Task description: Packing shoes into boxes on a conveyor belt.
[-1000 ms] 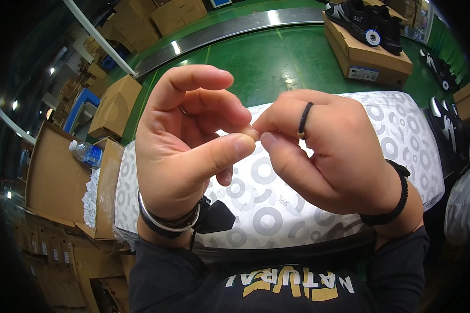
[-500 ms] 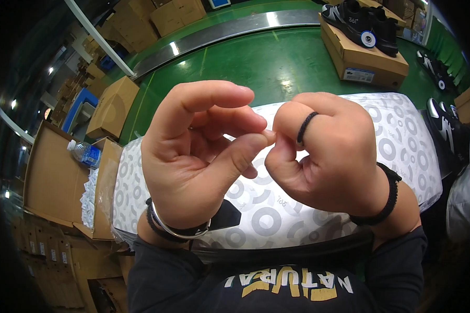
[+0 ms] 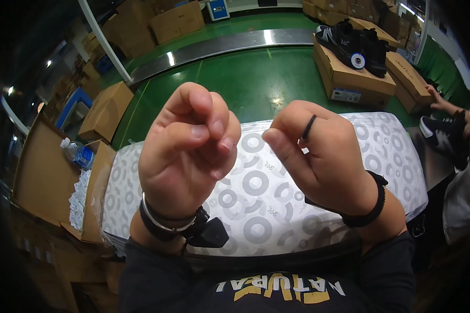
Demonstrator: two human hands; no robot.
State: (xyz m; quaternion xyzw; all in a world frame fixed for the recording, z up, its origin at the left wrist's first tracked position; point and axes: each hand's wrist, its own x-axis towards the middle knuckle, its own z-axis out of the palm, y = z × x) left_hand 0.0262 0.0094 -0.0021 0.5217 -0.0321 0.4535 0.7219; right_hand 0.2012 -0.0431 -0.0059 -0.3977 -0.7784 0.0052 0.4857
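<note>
The left hand [image 3: 188, 143] is loosely curled, fingers bent and thumb folded inward; the right hand [image 3: 326, 154] has its forefinger bent close to the thumb, a black cord round that finger. Whether either pinches anything, I cannot tell. The hands are well apart above the paper stack [image 3: 258, 201], smooth white sheets with grey rings, arcs and small printed marks, its right corner glossy with clear film. Beyond its far edge, black shoes [image 3: 357, 49] with a round tag stand on a brown cardboard box [image 3: 350, 86], labelled on its near side. By the stack's left edge, an open carton [image 3: 42, 172] holds small white printed packets [image 3: 80, 201] and a clear bottle [image 3: 78, 152] with a blue label.
</note>
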